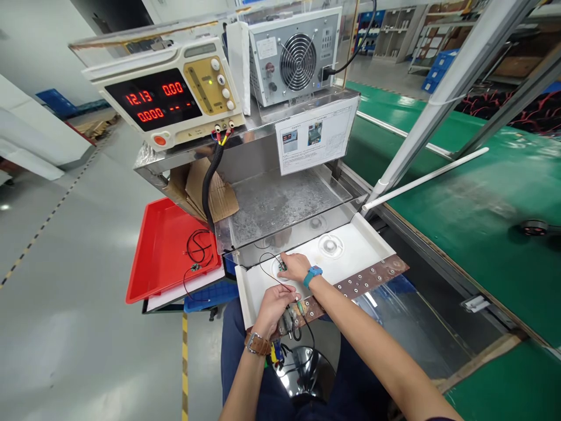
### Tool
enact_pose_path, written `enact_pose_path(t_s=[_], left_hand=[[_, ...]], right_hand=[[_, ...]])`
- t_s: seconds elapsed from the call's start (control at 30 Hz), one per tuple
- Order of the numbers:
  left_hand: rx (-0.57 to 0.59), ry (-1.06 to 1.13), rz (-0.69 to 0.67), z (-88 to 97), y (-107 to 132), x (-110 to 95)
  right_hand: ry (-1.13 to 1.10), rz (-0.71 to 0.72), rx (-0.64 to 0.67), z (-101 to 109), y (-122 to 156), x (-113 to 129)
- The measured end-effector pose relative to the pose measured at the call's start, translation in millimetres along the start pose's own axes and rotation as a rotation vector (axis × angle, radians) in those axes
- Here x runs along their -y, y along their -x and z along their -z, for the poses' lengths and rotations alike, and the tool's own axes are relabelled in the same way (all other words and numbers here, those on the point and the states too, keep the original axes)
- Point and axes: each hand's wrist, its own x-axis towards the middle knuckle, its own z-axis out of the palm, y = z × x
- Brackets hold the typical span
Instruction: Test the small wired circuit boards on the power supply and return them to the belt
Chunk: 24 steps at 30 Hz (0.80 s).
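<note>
My right hand (297,268) is closed in a pinch on a small green circuit board (283,266) over the left of the white tray (350,251). From the board a thin black cable (261,264) loops left and back toward my left hand (275,305). The fingers of that hand are pinched on the cable, with a small white bit at their tips. Just beyond those fingertips is a green connector (300,307) on a dark lead. It lies by the brown strip (372,273) with metal studs along the tray's front edge.
A red bin (151,257) at the left holds a black cable with a small board. A power supply (153,99) with lit red digits stands on the metal shelf, a fan-backed grey unit (298,55) beside it. Green conveyor belting (495,199) runs along the right.
</note>
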Motion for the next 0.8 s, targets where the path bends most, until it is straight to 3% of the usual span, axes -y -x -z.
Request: enact_pose_path(t_s=[0.8], left_hand=[[-0.035, -0.004, 0.089, -1.5, -5.4, -2.1]], right_hand=[[-0.017, -0.001, -0.020, -0.2, 0.0, 0.0]])
